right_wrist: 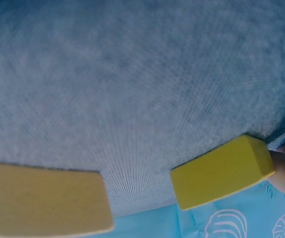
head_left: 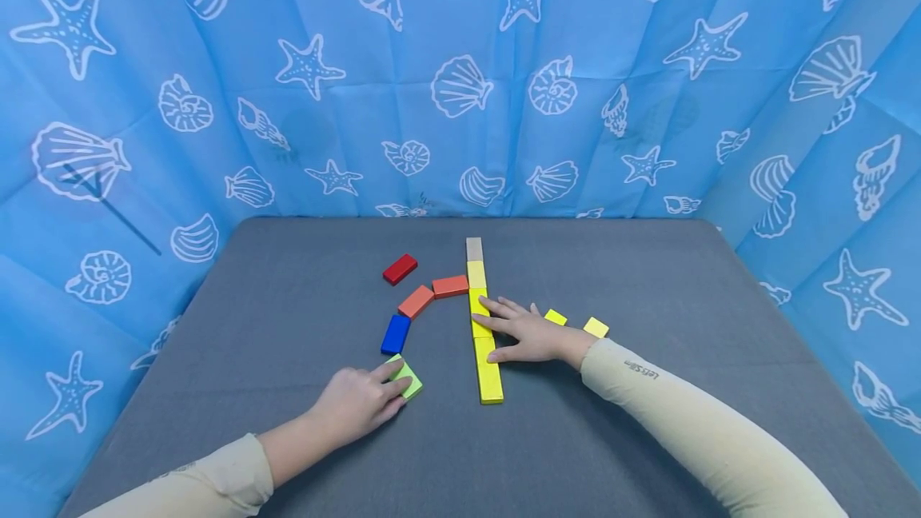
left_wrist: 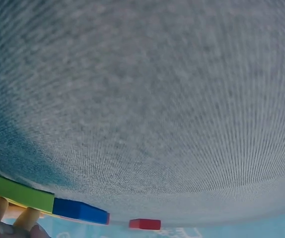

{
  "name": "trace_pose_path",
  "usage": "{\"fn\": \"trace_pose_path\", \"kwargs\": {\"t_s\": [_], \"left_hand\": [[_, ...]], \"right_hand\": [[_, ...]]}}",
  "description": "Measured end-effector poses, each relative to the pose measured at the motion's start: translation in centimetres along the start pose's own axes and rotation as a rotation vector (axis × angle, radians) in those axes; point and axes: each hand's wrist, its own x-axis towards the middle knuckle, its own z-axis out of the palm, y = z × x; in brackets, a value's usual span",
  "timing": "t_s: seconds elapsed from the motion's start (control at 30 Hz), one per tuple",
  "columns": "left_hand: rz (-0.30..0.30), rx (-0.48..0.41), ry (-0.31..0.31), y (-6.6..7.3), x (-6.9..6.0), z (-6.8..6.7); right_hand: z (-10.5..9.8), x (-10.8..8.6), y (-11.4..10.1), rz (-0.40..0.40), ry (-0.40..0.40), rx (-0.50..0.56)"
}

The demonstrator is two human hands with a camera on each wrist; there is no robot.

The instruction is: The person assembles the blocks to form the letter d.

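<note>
In the head view my left hand (head_left: pixel 354 402) holds a light green block (head_left: pixel 408 380) with its fingertips, close to the near end of a blue block (head_left: pixel 395 334). Also in the left wrist view, the green block (left_wrist: pixel 21 191) nearly meets the blue block (left_wrist: pixel 80 210). My right hand (head_left: pixel 528 334) rests spread fingers on a straight row of yellow blocks (head_left: pixel 489 382). That row continues into a pale yellow block (head_left: pixel 476 274) and a beige block (head_left: pixel 473 249). Two orange blocks (head_left: pixel 416 301) curve from the row towards the blue one.
A red block (head_left: pixel 400 268) lies apart at the back left. Two loose blocks sit beside the right wrist: a yellow block (head_left: pixel 556 316) and a pale yellow block (head_left: pixel 596 327). Blue shell-patterned curtains (head_left: pixel 460 134) surround the grey tabletop (head_left: pixel 633 270).
</note>
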Motion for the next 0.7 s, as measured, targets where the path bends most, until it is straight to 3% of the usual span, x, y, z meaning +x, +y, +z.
{"fn": "trace_pose_path", "kwargs": {"t_s": [0.7], "left_hand": [[-0.018,-0.014,-0.021,-0.04,0.12,-0.18]], "right_hand": [[0.09,-0.01,-0.03,-0.002,0.005,0.001]]}}
